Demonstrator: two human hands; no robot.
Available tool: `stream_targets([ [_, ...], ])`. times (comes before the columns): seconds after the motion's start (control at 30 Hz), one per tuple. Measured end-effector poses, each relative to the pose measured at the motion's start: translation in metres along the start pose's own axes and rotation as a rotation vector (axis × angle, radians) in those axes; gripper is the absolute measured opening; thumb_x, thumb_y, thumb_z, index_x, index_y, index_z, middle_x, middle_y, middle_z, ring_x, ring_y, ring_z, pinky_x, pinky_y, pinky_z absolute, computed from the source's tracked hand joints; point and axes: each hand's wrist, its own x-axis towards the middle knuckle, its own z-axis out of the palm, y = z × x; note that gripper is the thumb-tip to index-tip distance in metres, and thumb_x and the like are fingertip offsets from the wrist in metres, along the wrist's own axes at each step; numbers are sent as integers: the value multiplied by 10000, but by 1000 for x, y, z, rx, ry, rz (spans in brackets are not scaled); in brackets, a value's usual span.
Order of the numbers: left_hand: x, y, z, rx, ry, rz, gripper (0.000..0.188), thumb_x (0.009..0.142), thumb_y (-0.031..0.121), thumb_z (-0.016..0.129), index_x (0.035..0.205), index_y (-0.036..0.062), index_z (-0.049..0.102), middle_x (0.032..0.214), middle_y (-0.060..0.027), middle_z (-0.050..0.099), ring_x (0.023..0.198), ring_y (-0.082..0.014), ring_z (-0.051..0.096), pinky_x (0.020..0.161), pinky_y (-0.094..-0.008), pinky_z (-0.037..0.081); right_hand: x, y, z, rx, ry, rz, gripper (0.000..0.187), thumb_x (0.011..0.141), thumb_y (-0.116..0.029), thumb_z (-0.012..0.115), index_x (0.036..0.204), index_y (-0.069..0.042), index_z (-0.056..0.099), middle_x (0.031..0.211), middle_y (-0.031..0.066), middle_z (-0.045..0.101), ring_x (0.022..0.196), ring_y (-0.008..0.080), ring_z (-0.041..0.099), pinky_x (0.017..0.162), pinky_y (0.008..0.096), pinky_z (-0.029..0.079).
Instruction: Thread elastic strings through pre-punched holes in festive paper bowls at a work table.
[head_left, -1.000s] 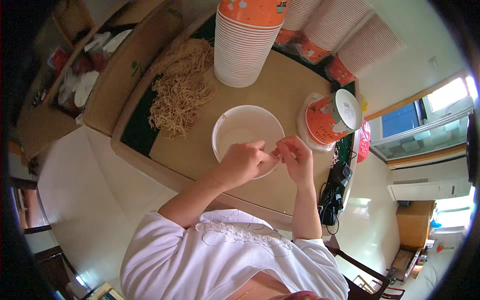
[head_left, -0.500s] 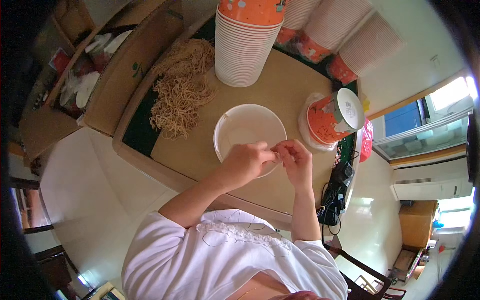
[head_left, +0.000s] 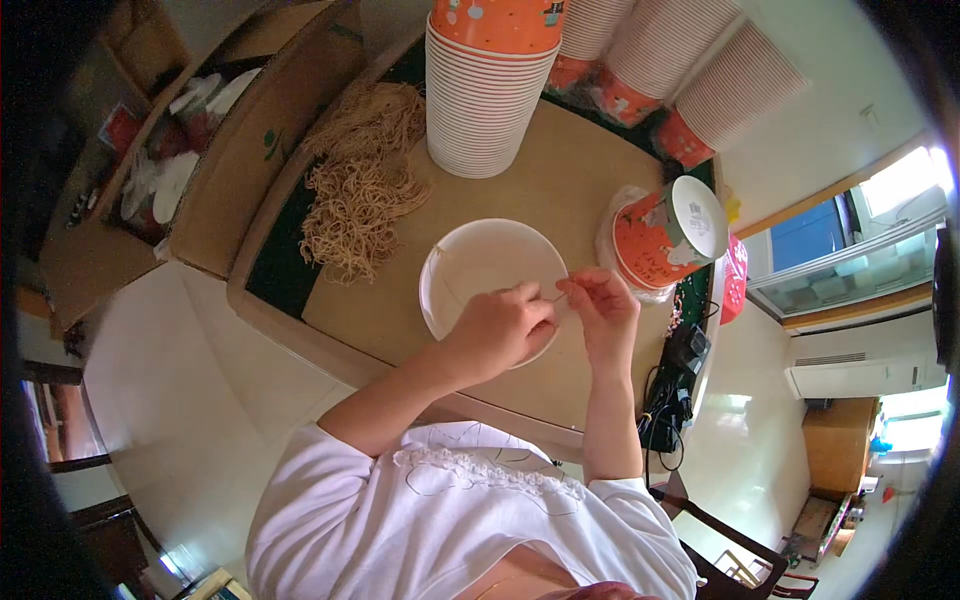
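Note:
A white paper bucket [head_left: 475, 265] stands on the table with its mouth facing me. A thin tan string [head_left: 439, 249] shows at its left rim. My left hand [head_left: 505, 325] is over the bucket's near side, its fingers curled closed on the string. Just past the right rim, my right hand [head_left: 605, 305] pinches the string between thumb and fingertips. A short stretch of it spans the gap between the hands. The left fingertips are partly hidden behind the hand.
A tangled heap of tan strings [head_left: 365, 185] lies at the left. Behind the bucket rises a tall stack of paper buckets [head_left: 480, 110]. An orange bucket [head_left: 645, 240] sits upside down at the right, near black cables [head_left: 660, 400]. A cardboard box [head_left: 235, 160] stands left of the table.
My hands have drawn slightly apart, so a bit of string shows between them. The right hand moved a little to the right. The bucket shifted slightly left and nearer to me.

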Motion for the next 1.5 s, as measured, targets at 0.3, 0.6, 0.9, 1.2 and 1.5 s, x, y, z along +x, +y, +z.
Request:
stream_targets([
  [0.3, 9, -13, -5, -1122, 25, -405, 132, 915, 177, 611, 885, 53, 644, 762, 61, 562, 636, -19, 470, 541, -189, 374, -21, 11, 6, 65, 11, 12, 66, 846, 46, 624, 906, 27, 643, 885, 67, 663, 822, 118, 608, 734, 235, 483],
  [0.6, 10, -16, -2, -1229, 27, -505, 134, 908, 163, 607, 907, 45, 670, 653, 56, 525, 571, -27, 448, 509, -177, 322, -29, 17, 28, -239, 247, -456, 165, 787, 75, 661, 935, 3, 677, 995, 121, 608, 891, 198, 594, 757, 279, 493],
  [0.9, 5, -26, 2, -914, 154, -346, 99, 894, 98, 604, 900, 16, 659, 724, 32, 562, 641, -32, 494, 569, -192, 400, -29, 6, 32, -240, 201, -398, 210, 798, 54, 655, 994, -14, 687, 965, 103, 604, 838, 170, 574, 752, 264, 462],
  [1.2, 2, -10, -9, -611, 279, -300, 127, 903, 84, 593, 965, 11, 675, 867, -21, 673, 647, -37, 521, 593, -203, 441, -19, 15, 23, -52, 51, -126, 93, 798, 47, 657, 867, -13, 639, 826, 18, 584, 742, 95, 508, 672, 225, 409],
  [1.5, 2, -8, -13, -587, 199, -324, 189, 886, 52, 610, 1059, 16, 679, 894, -53, 704, 762, -82, 634, 663, -226, 499, -16, 18, 24, -94, 71, -203, 110, 775, 67, 654, 841, -15, 622, 826, 31, 598, 721, 101, 512, 653, 231, 416],
])
